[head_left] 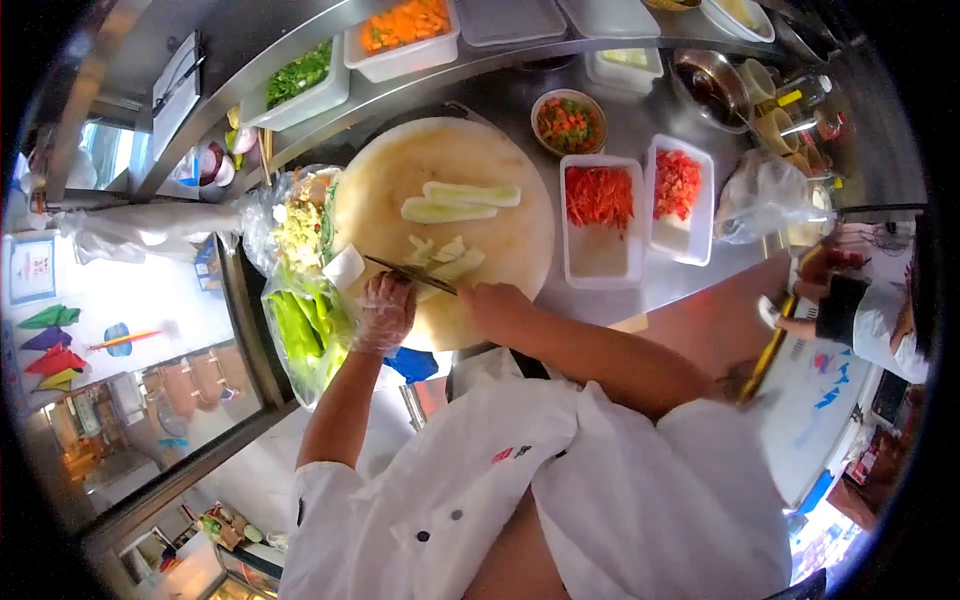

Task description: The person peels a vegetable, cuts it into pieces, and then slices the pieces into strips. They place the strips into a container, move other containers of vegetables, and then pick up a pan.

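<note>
My right hand (495,308) is closed around the handle end of a knife (410,274) at the near side of a round cutting board (520,250). The blade points left, seen nearly edge-on. In a clear plastic glove, my left hand (386,305) has its fingers bent and pressed together against the near side of the blade; anything beneath them is hidden. Just beyond the knife lie cut pale green vegetable pieces (458,262). Two long, halved pale green vegetable lengths (465,205) rest farther up the board. A white piece (344,267) is at the board's left edge.
Plastic bags of green peppers (305,325) and chopped yellowish vegetables (303,225) sit left. Right are trays of red shreds (600,195) and red pieces (678,185), plus a bowl of diced vegetables (568,122). Tubs of greens (300,75) and orange pieces (405,25) line the shelf.
</note>
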Available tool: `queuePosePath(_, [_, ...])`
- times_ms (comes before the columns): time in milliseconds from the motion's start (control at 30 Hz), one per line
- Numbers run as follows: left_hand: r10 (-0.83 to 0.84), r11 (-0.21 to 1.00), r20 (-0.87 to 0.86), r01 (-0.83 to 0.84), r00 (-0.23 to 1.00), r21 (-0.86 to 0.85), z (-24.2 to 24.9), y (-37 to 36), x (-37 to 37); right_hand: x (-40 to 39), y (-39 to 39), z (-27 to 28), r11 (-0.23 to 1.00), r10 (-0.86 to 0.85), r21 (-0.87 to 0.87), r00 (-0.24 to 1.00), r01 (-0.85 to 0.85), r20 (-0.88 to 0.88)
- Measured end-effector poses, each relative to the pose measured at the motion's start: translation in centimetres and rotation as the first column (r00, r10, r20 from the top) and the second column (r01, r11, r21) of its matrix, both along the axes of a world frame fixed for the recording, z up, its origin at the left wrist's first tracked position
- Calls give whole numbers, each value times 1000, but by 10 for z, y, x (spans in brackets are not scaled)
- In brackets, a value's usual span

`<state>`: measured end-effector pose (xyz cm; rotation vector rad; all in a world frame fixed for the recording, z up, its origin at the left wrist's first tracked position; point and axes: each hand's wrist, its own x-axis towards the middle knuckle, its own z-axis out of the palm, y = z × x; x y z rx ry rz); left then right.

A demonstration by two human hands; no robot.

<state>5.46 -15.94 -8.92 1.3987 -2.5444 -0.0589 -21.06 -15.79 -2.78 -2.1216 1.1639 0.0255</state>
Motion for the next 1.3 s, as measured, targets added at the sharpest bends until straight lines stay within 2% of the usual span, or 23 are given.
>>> queuePosePath(67, [-1, 1000, 11, 1, 1000, -23, -7, 0, 6, 5, -3, 13, 1000, -16, 1, 999, 16, 33])
queuePosePath(133, [-36, 997, 28, 38, 999, -64, -13, 2, 11, 3, 0, 31, 991, -70, 112, 998, 70, -7])
queuePosePath(200, [2, 999, -6, -2, 1000, -45, -12, 6, 7, 7, -2, 8, 992, -49, 118, 999, 50, -13])
queuePosePath(367, [1, 999, 1, -1, 1000, -34, -6, 8, 10, 10, 5, 13, 995, -41, 89, 999, 40, 10])
queuePosePath(433, [47, 998, -34, -46, 998, 35, -4, 10, 12, 11, 4, 9, 996, -33, 87, 999, 33, 0])
queuePosePath(567, [9, 998, -13, -8, 1000, 65, -7, 14, 19, 20, 10, -31, 995, -33, 89, 999, 35, -21])
queuePosePath(633, [2, 1000, -40, -1, 999, 23, 9, 9, 10, 4, 12, -66, 996, 54, -76, 993, -46, 101])
queuePosePath(667, [12, 1000, -40, -11, 999, 18, 6, 8, 11, -3, 6, -47, 995, 64, -81, 993, -56, 100])
queuePosePath(733, [-43, 997, -141, 52, 989, 56, -2, 11, 15, -18, 2, -13, 980, -157, 141, 983, 143, 99])
queuePosePath(867, [-47, 997, -108, 53, 993, 51, -3, 9, -5, -50, 1, -37, 973, -184, 164, 977, 164, 110])
queuePosePath(933, [-90, 996, -175, 88, 981, -17, -22, 5, -18, -62, -1, -32, 961, -250, 139, 967, 240, 55])
queuePosePath(967, [-89, 996, -220, 85, 971, -26, -26, 0, -27, -66, -4, -27, 961, -248, 137, 967, 239, 53])
queuePosePath(1067, [-38, 998, -200, 29, 979, -47, -27, -1, -53, -78, -10, -15, 974, -189, 122, 982, 189, -16])
queuePosePath(1200, [-181, 981, -132, 169, 975, -94, -21, -9, -50, -79, -15, 1, 988, -134, 66, 988, 140, -80])
queuePosePath(1300, [-161, 980, -135, 142, 978, -138, -15, -9, -44, -79, -5, -6, 996, -87, 18, 992, 89, -95])
